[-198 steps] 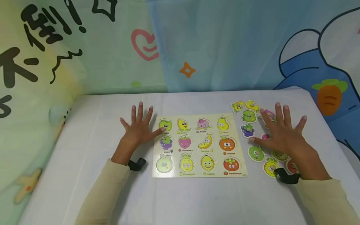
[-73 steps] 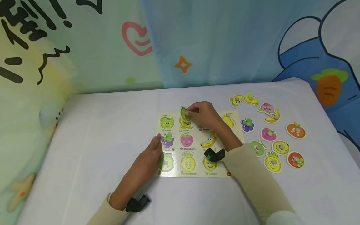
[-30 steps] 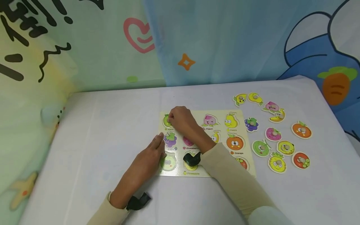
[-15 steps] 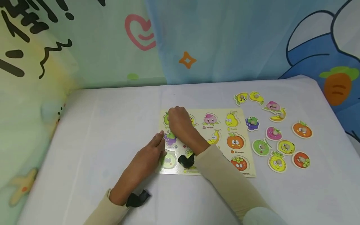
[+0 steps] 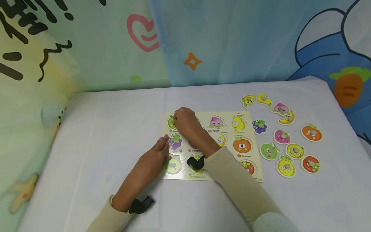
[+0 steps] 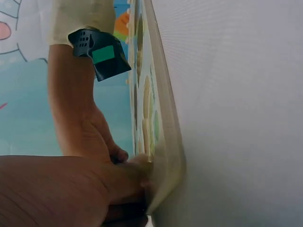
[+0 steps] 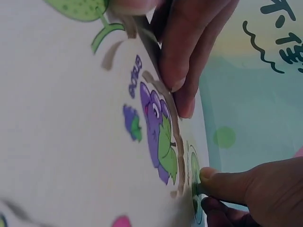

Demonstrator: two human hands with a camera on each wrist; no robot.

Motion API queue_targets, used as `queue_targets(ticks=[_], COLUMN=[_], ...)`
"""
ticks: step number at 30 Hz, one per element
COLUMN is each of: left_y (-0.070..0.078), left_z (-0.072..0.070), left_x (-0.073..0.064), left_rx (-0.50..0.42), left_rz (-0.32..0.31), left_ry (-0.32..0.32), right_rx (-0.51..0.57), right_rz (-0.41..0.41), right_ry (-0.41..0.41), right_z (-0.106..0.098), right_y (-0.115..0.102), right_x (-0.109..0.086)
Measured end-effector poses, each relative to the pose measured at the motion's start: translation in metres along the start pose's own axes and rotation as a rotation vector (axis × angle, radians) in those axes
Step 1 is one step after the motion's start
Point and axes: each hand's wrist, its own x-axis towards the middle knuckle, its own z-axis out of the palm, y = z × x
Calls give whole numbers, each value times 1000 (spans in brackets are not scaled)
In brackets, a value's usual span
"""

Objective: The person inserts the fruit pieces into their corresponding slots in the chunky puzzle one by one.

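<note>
On the white table lies a pale yellow wooden fruit puzzle board (image 5: pixel 204 154) with printed fruit recesses. At its upper left, my right hand (image 5: pixel 188 125) pinches the peg of a green apple puzzle piece (image 7: pixel 196 210) between thumb and finger. In the head view the hand partly covers that piece, which sits over the apple picture. My left hand (image 5: pixel 153 161) rests on the board's left edge, its fingers nearly straight, beside the grape picture (image 7: pixel 158 132). In the left wrist view, the left hand (image 6: pixel 71 189) meets the board's rim.
Several loose pegged pieces lie right of the board, among them grapes (image 5: pixel 259 127), an orange (image 5: pixel 311 132), a pineapple (image 5: pixel 285 167) and a persimmon (image 5: pixel 310 164). A peach piece (image 5: pixel 280 109) overlaps a banana piece (image 5: pixel 287 119). A printed cloth (image 5: pixel 226 45) hangs behind the table.
Both hands were spread flat earlier. The right hand took up the green apple piece and carried it left to the apple picture; the left hand came onto the board's left edge. Lately, only slight shifts.
</note>
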Motion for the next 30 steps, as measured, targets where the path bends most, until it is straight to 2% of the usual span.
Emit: queue_targets(ticks=[6, 9, 17, 30], left_y=[-3, -3, -3, -4], left_z=[1, 0, 1, -2], left_x=[1, 1, 1, 0], left_rx=[51, 51, 40, 33], left_rz=[35, 34, 4, -7], left_ry=[33, 24, 1, -19], right_rx=[40, 92, 211, 199], right_rz=[-52, -29, 22, 34], right_ry=[-20, -38, 47, 109], right_z=[-5, -9, -17, -42], right_y=[7, 13, 35, 77], right_x=[-2, -3, -8, -23])
